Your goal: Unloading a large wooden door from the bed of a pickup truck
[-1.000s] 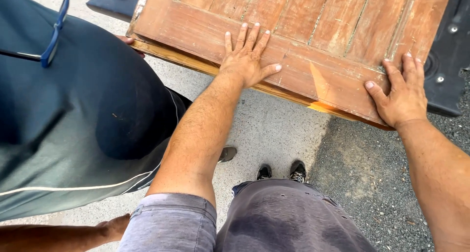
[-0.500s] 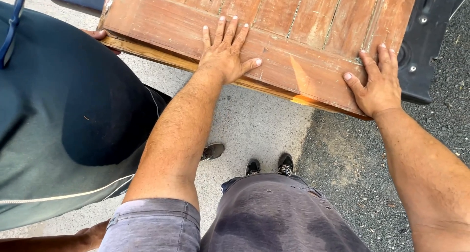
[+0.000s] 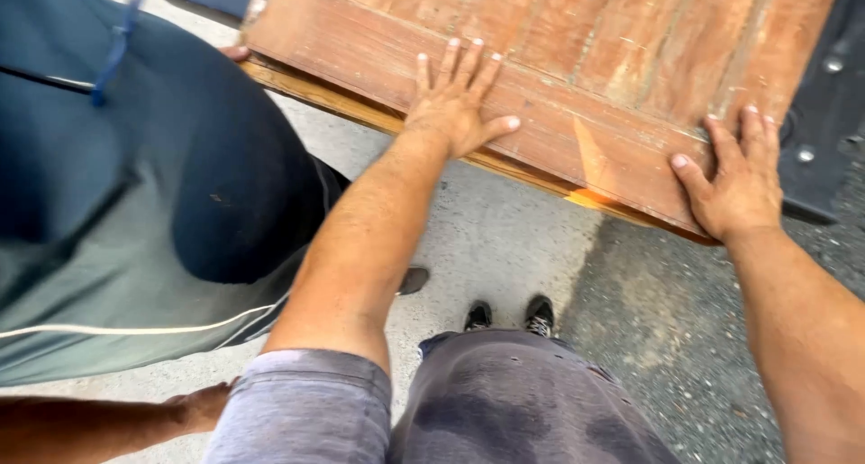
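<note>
The wooden door panel (image 3: 577,77) was worn reddish-brown, its finish scuffed and a pale orange chip showing at the near edge, lying flat above the pavement (image 3: 505,239). The left hand (image 3: 450,104) and right hand (image 3: 734,180) pressed flat on it, fingers spread, gripping nothing. Another person in dark clothing (image 3: 135,185) stood at the left.

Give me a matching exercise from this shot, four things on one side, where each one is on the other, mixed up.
Things:
1. left hand
2. right hand
3. pair of black shoes
4. other person's hand

Places:
A. on the grey pavement, below the panel's edge
B. flat on the worn reddish-brown wooden door panel, near the middle of its lower rail
C. at the panel's left corner, mostly hidden
D. at the panel's lower right corner, fingers spread

Pairs: 1-B, 2-D, 3-A, 4-C
</note>
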